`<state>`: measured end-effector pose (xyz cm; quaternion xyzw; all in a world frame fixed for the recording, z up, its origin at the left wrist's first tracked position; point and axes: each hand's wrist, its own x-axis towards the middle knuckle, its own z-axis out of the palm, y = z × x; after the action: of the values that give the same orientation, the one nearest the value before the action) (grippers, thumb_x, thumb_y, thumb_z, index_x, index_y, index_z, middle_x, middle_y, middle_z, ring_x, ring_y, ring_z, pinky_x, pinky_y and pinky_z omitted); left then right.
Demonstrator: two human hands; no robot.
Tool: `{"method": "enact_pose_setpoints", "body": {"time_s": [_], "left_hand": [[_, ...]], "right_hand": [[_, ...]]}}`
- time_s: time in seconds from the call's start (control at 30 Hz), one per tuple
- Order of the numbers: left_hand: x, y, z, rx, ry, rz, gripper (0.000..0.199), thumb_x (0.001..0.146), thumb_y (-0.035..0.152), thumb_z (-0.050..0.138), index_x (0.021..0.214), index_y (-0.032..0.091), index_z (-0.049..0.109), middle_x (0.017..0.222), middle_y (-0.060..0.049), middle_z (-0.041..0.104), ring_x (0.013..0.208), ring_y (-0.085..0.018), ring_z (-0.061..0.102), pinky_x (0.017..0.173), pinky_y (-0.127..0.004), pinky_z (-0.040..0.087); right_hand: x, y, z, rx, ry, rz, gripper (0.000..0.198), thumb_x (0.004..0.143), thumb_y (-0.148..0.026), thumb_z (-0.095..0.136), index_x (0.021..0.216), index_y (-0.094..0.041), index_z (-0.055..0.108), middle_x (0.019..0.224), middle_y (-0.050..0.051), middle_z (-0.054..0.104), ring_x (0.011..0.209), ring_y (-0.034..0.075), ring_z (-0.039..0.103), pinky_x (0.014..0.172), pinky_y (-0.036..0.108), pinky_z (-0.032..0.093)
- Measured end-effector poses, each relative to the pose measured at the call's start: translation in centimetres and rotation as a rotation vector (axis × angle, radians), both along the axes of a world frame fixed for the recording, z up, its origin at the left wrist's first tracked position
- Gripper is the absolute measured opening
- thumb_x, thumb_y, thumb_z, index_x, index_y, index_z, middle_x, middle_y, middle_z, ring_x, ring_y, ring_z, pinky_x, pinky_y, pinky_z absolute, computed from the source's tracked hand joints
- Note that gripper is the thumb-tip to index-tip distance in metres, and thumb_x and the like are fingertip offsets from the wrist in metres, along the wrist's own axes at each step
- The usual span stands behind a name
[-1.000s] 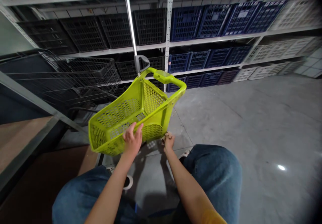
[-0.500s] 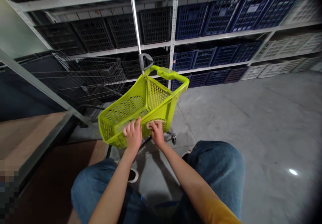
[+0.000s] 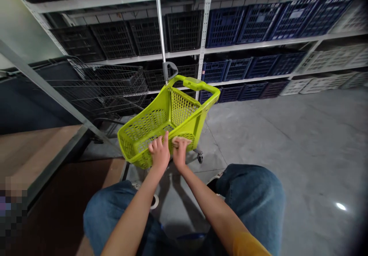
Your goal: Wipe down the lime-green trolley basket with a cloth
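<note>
One green cart (image 3: 189,125), floor (image 3: 258,133), shelving (image 3: 206,25)

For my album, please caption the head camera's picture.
Left hand at a green cart, right hand holding a cloth against its side, shelved crates behind.

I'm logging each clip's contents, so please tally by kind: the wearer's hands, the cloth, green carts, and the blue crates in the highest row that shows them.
Hands, left hand and right hand: 2
Cloth: 1
Green cart: 1
Blue crates, that row: 4
Total: 8
</note>
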<state>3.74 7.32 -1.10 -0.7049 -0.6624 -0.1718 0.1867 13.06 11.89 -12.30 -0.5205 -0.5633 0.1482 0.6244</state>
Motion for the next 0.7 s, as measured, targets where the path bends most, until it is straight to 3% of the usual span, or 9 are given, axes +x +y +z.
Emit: {"method": "enact_pose_setpoints", "body": {"time_s": [0.07,0.13,0.2,0.37,0.43,0.5,0.63,0.7], "left_hand": [[-0.2,0.0,0.1,-0.022,0.020,-0.011,0.059,0.095,0.020,0.041,0.153,0.025,0.035,0.132,-0.015,0.059,0.112,-0.029,0.054,0.097,-0.049,0.041],[-0.5,0.0,0.2,-0.036,0.029,-0.027,0.060,0.095,0.018,0.041,0.154,0.025,0.034,0.132,-0.015,0.058,0.113,-0.028,0.053,0.097,-0.048,0.041],[-0.6,0.1,0.1,-0.031,0.029,-0.032,0.061,0.094,0.016,0.040,0.153,0.025,0.035,0.131,-0.015,0.059,0.113,-0.028,0.054,0.097,-0.047,0.041],[-0.5,0.3,-0.7,0.008,0.007,-0.021,0.059,0.094,0.016,0.042,0.151,0.027,0.039,0.131,-0.013,0.060,0.112,-0.028,0.055,0.097,-0.048,0.041],[-0.4,0.4,-0.9,0.022,-0.006,-0.018,0.058,0.094,0.017,0.044,0.151,0.028,0.040,0.131,-0.013,0.060,0.112,-0.028,0.055,0.097,-0.048,0.041],[-0.3,0.4,-1.0,0.030,-0.018,-0.006,0.058,0.094,0.019,0.046,0.151,0.028,0.040,0.132,-0.013,0.060,0.112,-0.029,0.055,0.098,-0.050,0.040],[-0.1,0.4,-0.8,0.030,-0.045,0.020,0.057,0.094,0.023,0.047,0.150,0.027,0.042,0.131,-0.015,0.060,0.113,-0.029,0.055,0.100,-0.051,0.039],[-0.1,0.4,-0.8,0.027,-0.053,0.017,0.055,0.095,0.025,0.047,0.150,0.027,0.043,0.131,-0.015,0.061,0.113,-0.029,0.055,0.100,-0.051,0.038]], "right_hand": [[-0.9,-0.7,0.3,0.049,-0.087,0.199,0.036,0.076,-0.007,0.047,0.104,-0.022,0.063,0.107,0.008,0.051,0.107,0.022,0.050,0.100,0.039,0.044],[-0.1,-0.6,0.0,0.079,-0.128,0.251,0.038,0.073,-0.005,0.046,0.102,-0.021,0.064,0.107,0.007,0.052,0.106,0.022,0.050,0.097,0.037,0.045],[2.3,0.5,-0.9,0.065,-0.098,0.157,0.038,0.069,-0.005,0.044,0.098,-0.020,0.064,0.105,0.007,0.051,0.104,0.021,0.050,0.096,0.037,0.045],[9.8,4.3,-3.9,-0.073,0.086,-0.262,0.028,0.067,-0.007,0.040,0.088,-0.018,0.055,0.093,0.005,0.044,0.092,0.020,0.047,0.091,0.039,0.043],[10.6,4.8,-4.7,-0.133,0.146,-0.393,0.026,0.068,-0.007,0.039,0.088,-0.019,0.051,0.090,0.004,0.041,0.088,0.021,0.045,0.091,0.041,0.042],[8.9,4.3,-5.1,-0.161,0.168,-0.444,0.025,0.070,-0.008,0.040,0.088,-0.021,0.051,0.091,0.004,0.041,0.088,0.022,0.045,0.091,0.041,0.042],[2.3,0.9,-5.1,-0.096,-0.003,-0.123,0.027,0.073,-0.005,0.041,0.089,-0.022,0.055,0.101,0.007,0.049,0.100,0.023,0.049,0.096,0.041,0.043],[0.7,-0.6,-5.0,-0.075,-0.113,0.054,0.032,0.073,-0.004,0.042,0.093,-0.022,0.059,0.107,0.008,0.052,0.107,0.023,0.049,0.097,0.040,0.043]]}}
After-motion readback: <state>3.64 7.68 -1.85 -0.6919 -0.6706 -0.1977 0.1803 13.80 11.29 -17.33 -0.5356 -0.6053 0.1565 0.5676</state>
